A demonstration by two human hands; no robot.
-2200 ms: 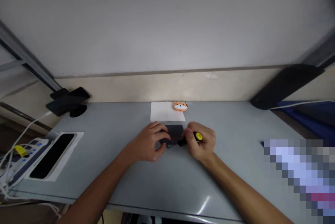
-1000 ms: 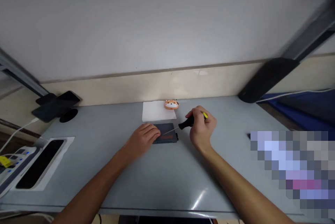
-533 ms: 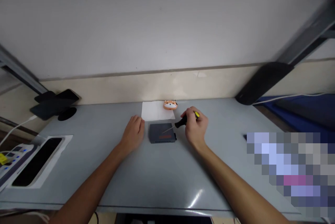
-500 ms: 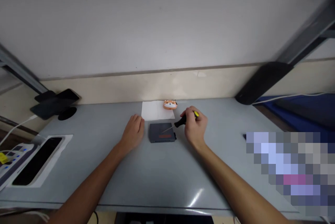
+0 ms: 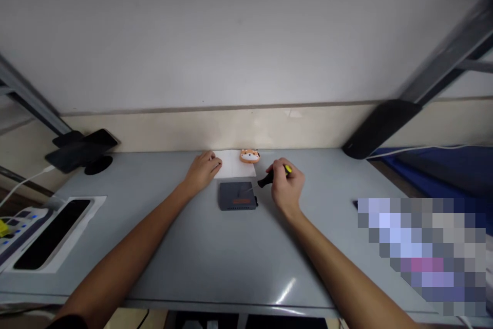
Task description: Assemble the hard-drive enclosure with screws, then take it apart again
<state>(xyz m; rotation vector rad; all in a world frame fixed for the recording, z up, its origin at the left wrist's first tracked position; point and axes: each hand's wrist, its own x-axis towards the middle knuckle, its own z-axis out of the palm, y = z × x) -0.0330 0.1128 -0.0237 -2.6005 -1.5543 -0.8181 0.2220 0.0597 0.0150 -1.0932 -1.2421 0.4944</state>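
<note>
My right hand [image 5: 288, 185] is wrapped round a screwdriver [image 5: 266, 179] with a black and yellow handle. Its thin shaft slants down to the left over the upper right of a small dark grey box [image 5: 235, 195]; whether the tip touches is unclear. The box lies flat, with a reddish label and a row of small holes along its near side. My left hand [image 5: 203, 170] is over the left edge of a white paper sheet [image 5: 233, 165], its fingers curled together; anything in them is hidden. An orange and white animal-faced case [image 5: 250, 156] rests on the paper.
At the left, a phone [image 5: 54, 234] lies on white paper beside a power strip [image 5: 19, 229] with cables. A dark device on a stand [image 5: 98, 165] is behind them. A black cylinder [image 5: 379, 129] leans at the back right, and a blurred-out item [image 5: 419, 252] lies at the right.
My left hand has moved away from me and slightly right, from beside the box to the paper. The screwdriver has shifted slightly, its tip further up and right over the box.
</note>
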